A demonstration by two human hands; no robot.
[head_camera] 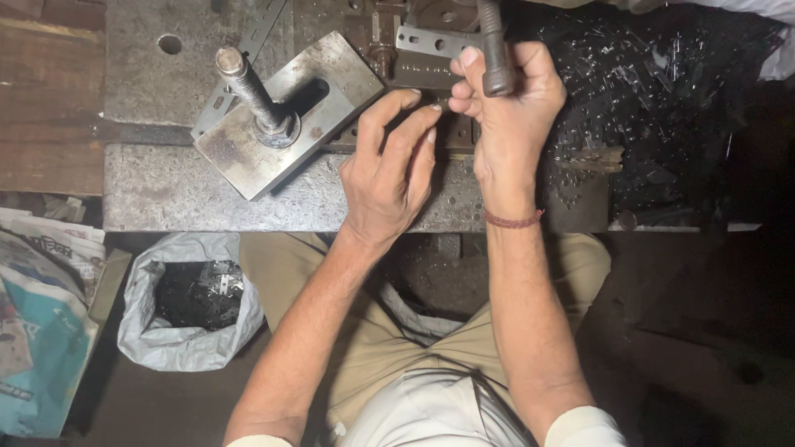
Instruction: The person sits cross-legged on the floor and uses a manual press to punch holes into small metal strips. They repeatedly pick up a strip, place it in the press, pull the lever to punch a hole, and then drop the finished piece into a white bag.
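Observation:
My right hand [507,108] is closed around a dark metal lever handle [493,50] that comes down from the top edge of the view. My left hand [389,170] lies on the metal press bed [166,186], its fingertips pinching toward a small part at the die area [443,106], which is too small to make out. A flat perforated metal strip [431,40] lies just behind both hands. To the left stands a square steel plate [248,157] with a threaded post [248,87] rising from it.
A heap of small shiny metal pieces [662,91] covers the dark surface to the right. Below the bench on the left sits an open white sack [178,331] with dark scrap inside, beside crumpled newspapers [41,331]. My legs are under the bench edge.

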